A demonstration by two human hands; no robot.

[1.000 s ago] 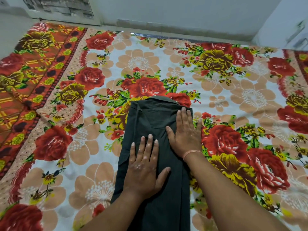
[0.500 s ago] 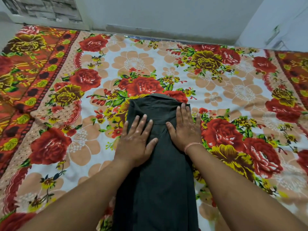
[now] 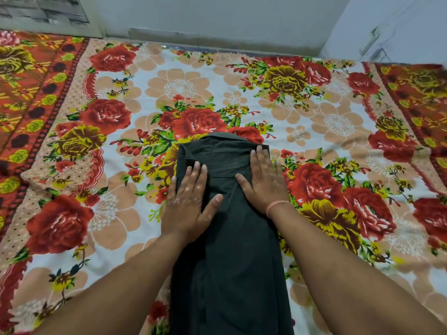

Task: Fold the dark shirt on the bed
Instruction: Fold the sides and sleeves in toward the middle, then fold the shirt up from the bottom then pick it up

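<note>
The dark shirt (image 3: pixel 229 257) lies on the bed as a long narrow strip, its sides folded in, collar end pointing away from me. My left hand (image 3: pixel 189 201) rests flat, palm down, on the shirt's left edge near the top, fingers together and thumb spread. My right hand (image 3: pixel 262 180) presses flat on the shirt's right edge a little farther up; a thin pink band circles that wrist. Neither hand grips the cloth. The shirt's lower end runs out of view at the bottom.
A flowered bedsheet (image 3: pixel 338 131) in red, yellow and peach covers the whole bed. A grey wall (image 3: pixel 217 18) runs along the far side, and a pale door or cabinet (image 3: pixel 391 27) stands at the far right.
My left hand slid up the shirt and out to its left edge. My right hand shifted slightly up and right along the right edge. The view moved closer.
</note>
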